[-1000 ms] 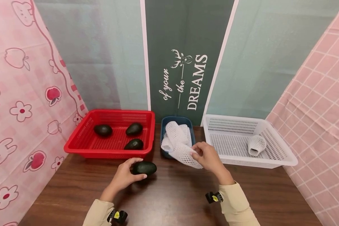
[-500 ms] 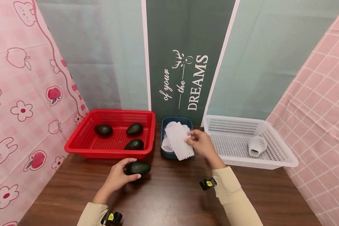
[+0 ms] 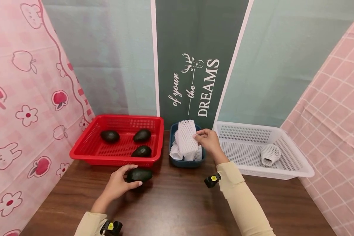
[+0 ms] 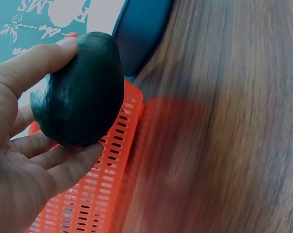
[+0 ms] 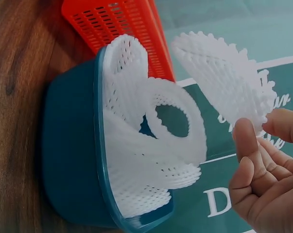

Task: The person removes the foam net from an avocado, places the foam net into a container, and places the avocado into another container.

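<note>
In the head view my left hand [image 3: 115, 186] grips a dark green avocado [image 3: 140, 175] just in front of the red basket. The left wrist view shows the thumb on one side of that avocado [image 4: 83, 92] and the fingers beneath it. My right hand [image 3: 208, 142] pinches the edge of a white foam net sleeve [image 3: 187, 136] above the small blue bin [image 3: 185, 164]. Seen from the right wrist, this sleeve [image 5: 224, 73] is raised apart from several other foam net sleeves [image 5: 131, 160] that fill the bin.
The red basket [image 3: 115, 162] at the left holds 3 more avocados [image 3: 110, 136]. At the right, a white basket [image 3: 283, 173] holds one piece covered in foam net [image 3: 270, 154]. Fabric hangs behind and at both sides of the wooden table [image 3: 177, 203].
My right hand has raised the foam net sleeve and drawn it back over the blue bin, where it hung down toward the table before. My left hand has shifted slightly left with the avocado.
</note>
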`<control>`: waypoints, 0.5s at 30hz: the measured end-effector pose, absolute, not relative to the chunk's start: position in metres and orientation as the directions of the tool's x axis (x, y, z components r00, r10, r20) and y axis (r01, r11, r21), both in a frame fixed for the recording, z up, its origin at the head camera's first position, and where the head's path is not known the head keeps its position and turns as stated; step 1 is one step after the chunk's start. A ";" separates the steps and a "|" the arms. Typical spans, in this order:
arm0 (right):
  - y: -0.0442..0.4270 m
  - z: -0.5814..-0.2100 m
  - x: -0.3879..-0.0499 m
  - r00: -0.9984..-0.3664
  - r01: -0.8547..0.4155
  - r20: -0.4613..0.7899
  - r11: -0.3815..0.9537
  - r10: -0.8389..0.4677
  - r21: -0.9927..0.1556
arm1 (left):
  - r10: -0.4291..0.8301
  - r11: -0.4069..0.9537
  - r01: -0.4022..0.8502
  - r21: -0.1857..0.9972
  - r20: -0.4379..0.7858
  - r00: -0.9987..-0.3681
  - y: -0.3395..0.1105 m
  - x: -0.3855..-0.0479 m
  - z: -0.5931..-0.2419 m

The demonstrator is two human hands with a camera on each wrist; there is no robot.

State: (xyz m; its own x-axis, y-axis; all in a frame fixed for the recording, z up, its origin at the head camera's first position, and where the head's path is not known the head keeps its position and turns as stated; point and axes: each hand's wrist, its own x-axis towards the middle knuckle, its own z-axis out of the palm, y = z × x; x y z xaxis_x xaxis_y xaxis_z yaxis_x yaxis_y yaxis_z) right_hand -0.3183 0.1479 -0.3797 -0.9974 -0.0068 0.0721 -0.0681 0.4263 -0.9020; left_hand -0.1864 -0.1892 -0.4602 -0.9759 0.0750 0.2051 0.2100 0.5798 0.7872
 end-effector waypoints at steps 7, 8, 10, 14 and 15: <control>0.151 -0.387 -0.328 -0.996 0.011 0.043 0.554 0.084 -0.832 | 0.068 0.585 0.201 0.786 0.199 -0.978 -0.193 -0.186 -0.461; 0.151 -0.387 -0.328 -0.995 0.016 0.041 0.570 0.088 -0.822 | 0.067 0.584 0.201 0.787 0.200 -0.978 -0.193 -0.186 -0.462; 0.152 -0.387 -0.327 -0.996 0.024 0.032 0.576 0.088 -0.817 | 0.067 0.586 0.198 0.786 0.196 -0.978 -0.194 -0.186 -0.462; 0.154 -0.386 -0.327 -0.996 0.038 0.014 0.582 0.085 -0.813 | 0.061 0.588 0.190 0.786 0.190 -0.980 -0.194 -0.186 -0.463; 0.155 -0.385 -0.327 -0.996 0.047 0.006 0.582 0.088 -0.812 | 0.061 0.588 0.187 0.787 0.187 -0.980 -0.194 -0.186 -0.463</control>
